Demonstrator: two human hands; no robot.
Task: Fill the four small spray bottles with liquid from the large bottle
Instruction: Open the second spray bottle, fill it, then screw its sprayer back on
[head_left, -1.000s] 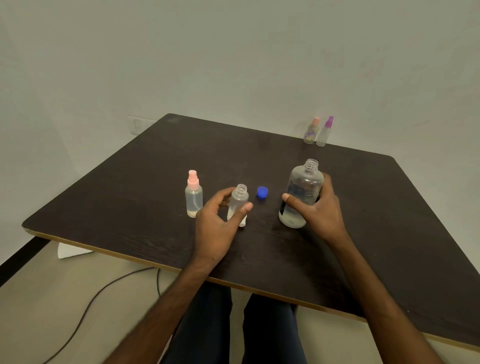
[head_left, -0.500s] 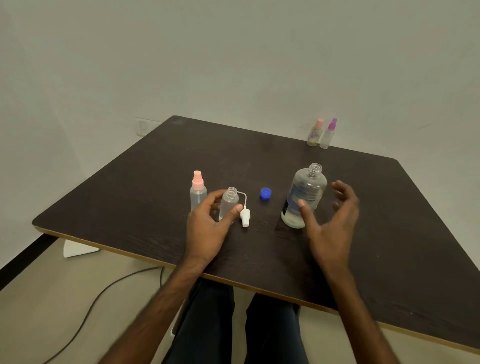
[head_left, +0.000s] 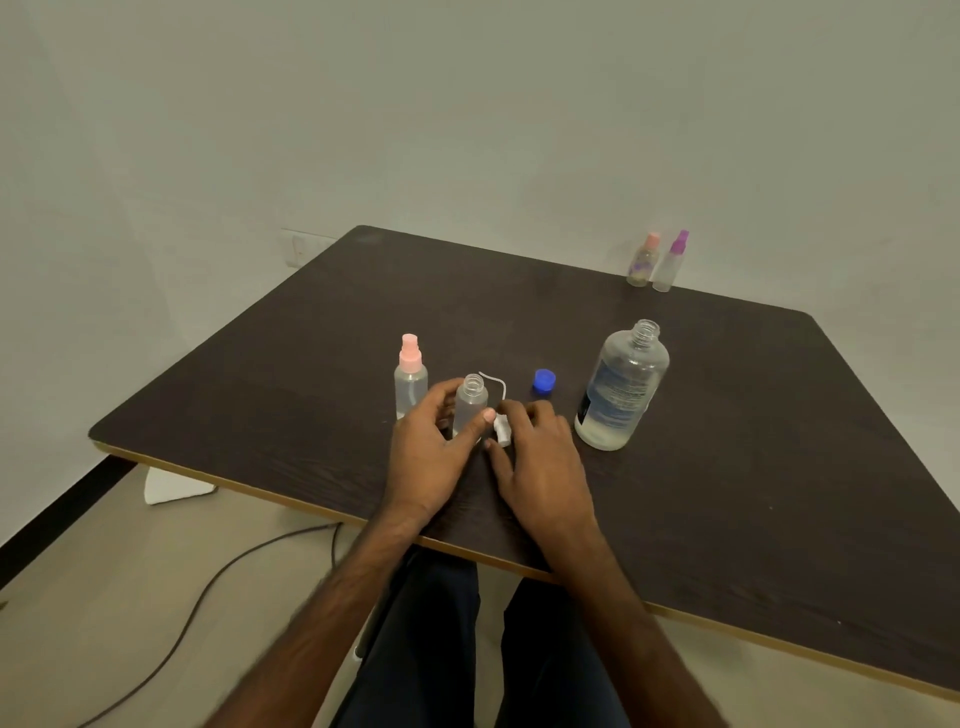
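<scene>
My left hand (head_left: 434, 457) grips a small uncapped spray bottle (head_left: 471, 402) standing on the dark table (head_left: 727, 467). My right hand (head_left: 540, 457) reaches onto the white spray top (head_left: 502, 430) that lies beside that bottle, its thin tube (head_left: 493, 378) curving behind. Whether the fingers pinch the top is unclear. The large clear bottle (head_left: 623, 387) stands open to the right, with a little liquid at its bottom. Its blue cap (head_left: 544, 380) lies on the table. A pink-topped small bottle (head_left: 410, 376) stands left of my hand. Two more small bottles, pink-topped (head_left: 642, 260) and purple-topped (head_left: 671, 262), stand at the far edge.
The table's near edge (head_left: 311, 512) runs just under my wrists. A dark cable (head_left: 208, 582) trails on the floor at the left, near a white table foot (head_left: 171, 486). My legs show below the table.
My right hand let go of the large bottle and moved left to the white spray top. My left hand kept hold of the small uncapped bottle.
</scene>
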